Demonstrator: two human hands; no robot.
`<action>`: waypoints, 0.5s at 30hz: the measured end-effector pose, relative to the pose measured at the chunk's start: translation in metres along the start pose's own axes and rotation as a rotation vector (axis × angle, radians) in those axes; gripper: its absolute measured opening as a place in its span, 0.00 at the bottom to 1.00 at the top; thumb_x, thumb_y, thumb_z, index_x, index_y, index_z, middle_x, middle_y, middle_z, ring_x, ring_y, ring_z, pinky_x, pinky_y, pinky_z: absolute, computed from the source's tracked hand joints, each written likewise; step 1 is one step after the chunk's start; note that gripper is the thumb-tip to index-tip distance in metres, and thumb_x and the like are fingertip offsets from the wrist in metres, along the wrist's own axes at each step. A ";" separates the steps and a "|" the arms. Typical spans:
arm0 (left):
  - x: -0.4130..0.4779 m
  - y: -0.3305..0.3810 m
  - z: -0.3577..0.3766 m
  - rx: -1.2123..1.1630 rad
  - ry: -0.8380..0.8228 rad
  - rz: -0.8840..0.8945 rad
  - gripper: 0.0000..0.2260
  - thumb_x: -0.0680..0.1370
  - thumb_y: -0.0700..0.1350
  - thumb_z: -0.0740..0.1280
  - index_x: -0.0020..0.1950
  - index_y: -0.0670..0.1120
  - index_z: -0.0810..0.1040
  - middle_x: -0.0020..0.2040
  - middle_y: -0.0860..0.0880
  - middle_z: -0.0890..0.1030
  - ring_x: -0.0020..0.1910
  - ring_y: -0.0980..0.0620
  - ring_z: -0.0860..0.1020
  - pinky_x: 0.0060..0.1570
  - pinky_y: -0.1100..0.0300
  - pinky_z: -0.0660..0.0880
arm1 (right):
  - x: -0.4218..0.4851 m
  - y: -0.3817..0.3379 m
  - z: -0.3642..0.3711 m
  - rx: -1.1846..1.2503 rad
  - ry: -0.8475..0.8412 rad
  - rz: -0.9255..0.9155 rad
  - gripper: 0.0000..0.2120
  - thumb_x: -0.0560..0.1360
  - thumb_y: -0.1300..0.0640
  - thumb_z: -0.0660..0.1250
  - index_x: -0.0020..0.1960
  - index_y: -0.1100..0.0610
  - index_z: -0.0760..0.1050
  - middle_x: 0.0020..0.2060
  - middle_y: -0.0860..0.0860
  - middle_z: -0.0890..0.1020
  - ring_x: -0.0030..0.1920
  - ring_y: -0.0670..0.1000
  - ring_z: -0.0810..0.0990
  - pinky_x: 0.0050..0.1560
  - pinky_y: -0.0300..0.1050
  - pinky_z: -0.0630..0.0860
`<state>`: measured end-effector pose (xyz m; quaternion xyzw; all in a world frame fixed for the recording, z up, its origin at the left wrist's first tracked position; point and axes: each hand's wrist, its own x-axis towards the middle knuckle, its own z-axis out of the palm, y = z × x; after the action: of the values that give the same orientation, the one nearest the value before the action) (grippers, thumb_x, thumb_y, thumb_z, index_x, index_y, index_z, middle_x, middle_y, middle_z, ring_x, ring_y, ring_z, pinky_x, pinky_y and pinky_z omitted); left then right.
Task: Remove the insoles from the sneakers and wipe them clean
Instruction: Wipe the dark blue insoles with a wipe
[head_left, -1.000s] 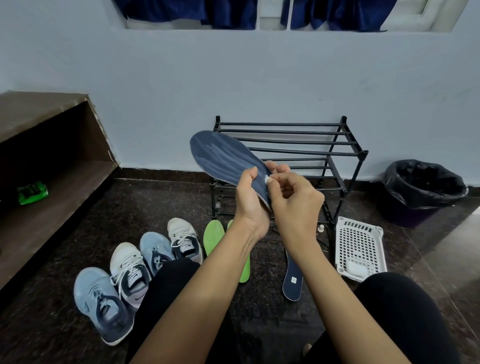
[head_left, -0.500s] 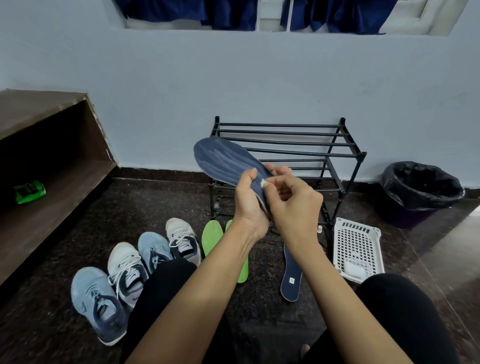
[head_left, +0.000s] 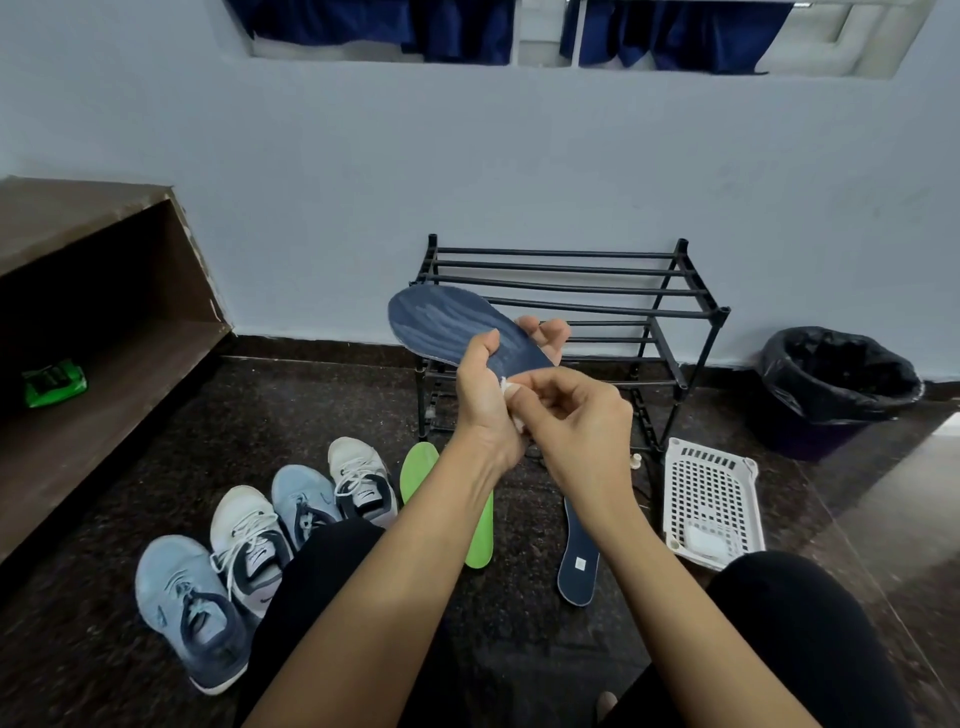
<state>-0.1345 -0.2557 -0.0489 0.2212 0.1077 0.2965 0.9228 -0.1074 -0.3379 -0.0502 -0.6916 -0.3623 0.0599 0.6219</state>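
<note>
Before the rack (head_left: 571, 271), left hand (head_left: 483, 410) grips the insole (head_left: 441, 327); right hand (head_left: 582, 421), pinching a wipe (head_left: 508, 387), now sits nearer its heel: wiping continues.

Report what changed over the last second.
The right hand slid the white wipe down the dark blue insole toward its near end. The left hand still holds that insole up; nothing was let go. The sneakers and green insoles lie as before.

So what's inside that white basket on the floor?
A flat white pad lies at the near end of the white basket; the rest shows only bare mesh. Anything beneath the pad is hidden.
</note>
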 end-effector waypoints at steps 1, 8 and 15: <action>-0.001 -0.001 0.000 0.004 -0.009 0.000 0.14 0.80 0.49 0.53 0.47 0.44 0.74 0.47 0.44 0.83 0.56 0.48 0.81 0.56 0.57 0.76 | 0.002 0.001 0.001 -0.017 0.034 -0.007 0.03 0.70 0.60 0.73 0.42 0.54 0.84 0.34 0.45 0.84 0.33 0.42 0.80 0.39 0.31 0.74; -0.003 -0.010 -0.002 0.060 -0.027 0.037 0.16 0.81 0.48 0.51 0.51 0.42 0.76 0.48 0.46 0.82 0.53 0.50 0.80 0.48 0.59 0.79 | 0.014 0.011 0.010 -0.260 0.275 -0.227 0.01 0.71 0.63 0.71 0.43 0.60 0.81 0.39 0.52 0.84 0.37 0.47 0.80 0.42 0.34 0.74; 0.001 -0.002 -0.004 0.060 -0.033 0.014 0.16 0.80 0.51 0.52 0.50 0.43 0.76 0.47 0.46 0.84 0.54 0.50 0.81 0.51 0.57 0.77 | 0.010 0.004 0.006 -0.141 0.094 -0.121 0.02 0.72 0.60 0.72 0.43 0.56 0.82 0.34 0.45 0.83 0.34 0.41 0.79 0.39 0.28 0.72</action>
<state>-0.1340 -0.2548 -0.0536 0.2545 0.0998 0.2957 0.9153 -0.1012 -0.3274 -0.0517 -0.7126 -0.3771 -0.0360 0.5905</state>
